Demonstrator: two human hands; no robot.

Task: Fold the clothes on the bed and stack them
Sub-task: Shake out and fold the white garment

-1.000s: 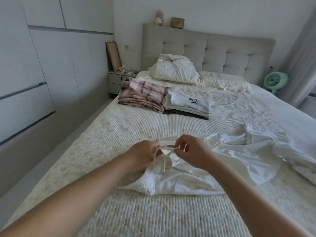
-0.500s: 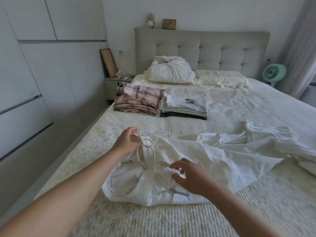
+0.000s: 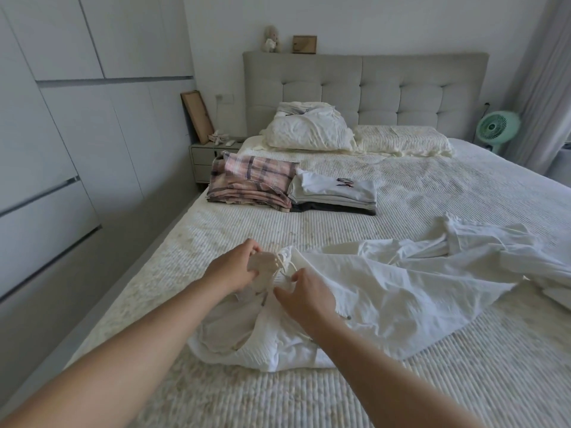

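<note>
A crumpled white garment (image 3: 386, 291) with a drawstring waistband lies spread across the near half of the bed (image 3: 309, 396). My left hand (image 3: 231, 268) grips the bunched waistband and its white cord (image 3: 279, 264) at the garment's left end. My right hand (image 3: 304, 296) sits just beside it on the fabric, fingers curled toward the cord; whether it pinches the cord is unclear. Farther up the bed are two folded stacks: a pink plaid stack (image 3: 251, 185) and, touching it on the right, a white and dark stack (image 3: 335, 193).
Two pillows (image 3: 309, 131) lie against the grey headboard (image 3: 364, 88). A nightstand (image 3: 210, 157) stands left of the bed and white wardrobe doors (image 3: 61, 134) line the left wall. A green fan (image 3: 497, 128) stands at the far right by a curtain.
My right hand has come up from the lower fabric to the waistband beside my left hand. My left hand kept its hold on the cord end. The view has tilted slightly.
</note>
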